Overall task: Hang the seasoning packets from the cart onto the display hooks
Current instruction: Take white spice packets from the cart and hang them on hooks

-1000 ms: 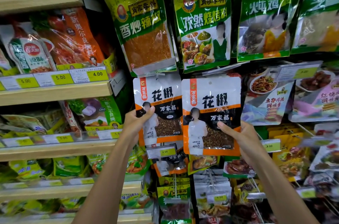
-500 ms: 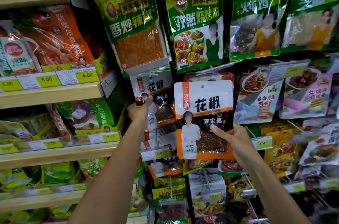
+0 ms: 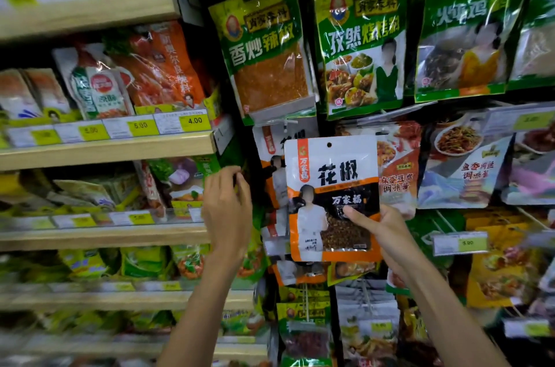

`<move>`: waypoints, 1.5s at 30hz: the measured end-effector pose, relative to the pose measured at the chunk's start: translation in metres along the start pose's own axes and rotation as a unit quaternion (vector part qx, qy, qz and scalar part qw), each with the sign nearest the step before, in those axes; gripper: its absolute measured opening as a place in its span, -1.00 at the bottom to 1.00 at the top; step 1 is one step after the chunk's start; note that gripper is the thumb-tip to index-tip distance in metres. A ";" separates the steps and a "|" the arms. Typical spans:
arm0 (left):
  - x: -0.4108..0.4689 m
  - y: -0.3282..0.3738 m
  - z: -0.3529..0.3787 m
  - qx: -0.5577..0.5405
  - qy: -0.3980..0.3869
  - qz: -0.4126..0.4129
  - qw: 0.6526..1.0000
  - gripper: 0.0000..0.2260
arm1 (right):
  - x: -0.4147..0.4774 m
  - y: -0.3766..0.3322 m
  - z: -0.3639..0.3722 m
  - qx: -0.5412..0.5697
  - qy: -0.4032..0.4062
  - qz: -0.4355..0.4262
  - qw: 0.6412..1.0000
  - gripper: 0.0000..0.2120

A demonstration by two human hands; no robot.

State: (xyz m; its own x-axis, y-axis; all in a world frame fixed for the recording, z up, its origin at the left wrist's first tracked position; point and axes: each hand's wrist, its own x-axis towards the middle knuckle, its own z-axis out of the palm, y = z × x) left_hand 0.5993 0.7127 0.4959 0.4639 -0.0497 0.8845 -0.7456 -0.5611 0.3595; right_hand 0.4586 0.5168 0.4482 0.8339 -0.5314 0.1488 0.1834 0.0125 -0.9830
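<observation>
Released, left hand (image 3: 227,210) hangs empty; right hand (image 3: 381,231) grips white-orange-black peppercorn packet (image 3: 332,186).

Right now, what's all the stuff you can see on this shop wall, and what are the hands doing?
Peppercorn packet: one, white, black and orange, held in front of the hooks.
Hung peppercorn packets: at least one, same colours, behind the held one.
Big green packets: four in the top row, green and yellow, hanging.
Saucy packets: several, mixed colours, hanging at right.
Wooden shelves: several, pale wood, at left, holding orange and green bags.
Price tags: many, yellow and white, on shelf edges and hooks.
Left hand: empty, fingers loosely curled, beside the hung packets.
Right hand: gripping the held packet's lower right corner.
</observation>
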 end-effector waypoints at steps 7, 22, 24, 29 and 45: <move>0.063 -0.046 -0.019 0.128 0.135 0.136 0.973 -0.79 | 0.017 -0.003 0.030 -0.003 -0.035 0.000 0.999 -0.75; 0.076 -0.088 0.013 0.130 0.111 0.154 0.973 -0.81 | 0.053 -0.008 0.059 -0.005 -0.027 -0.017 0.999 -0.23; 0.076 -0.090 0.015 0.125 0.119 0.163 0.971 -0.83 | 0.054 -0.009 0.060 -0.009 -0.026 -0.019 0.999 -0.20; 0.076 -0.093 0.015 0.119 0.118 0.170 0.971 -0.83 | 0.069 -0.002 0.065 -0.016 0.008 -0.007 1.000 -0.60; 0.074 -0.094 -0.001 0.151 0.034 0.176 0.972 -0.75 | 0.107 -0.001 0.075 -0.109 0.103 -0.032 0.988 -0.69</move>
State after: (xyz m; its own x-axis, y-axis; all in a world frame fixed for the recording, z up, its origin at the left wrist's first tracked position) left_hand 0.7035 0.7629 0.5278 0.1656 -0.2332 0.9582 -0.6732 -0.7367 -0.0629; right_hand 0.5862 0.5234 0.4730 0.6959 -0.6873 0.2083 0.0971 -0.1972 -0.9755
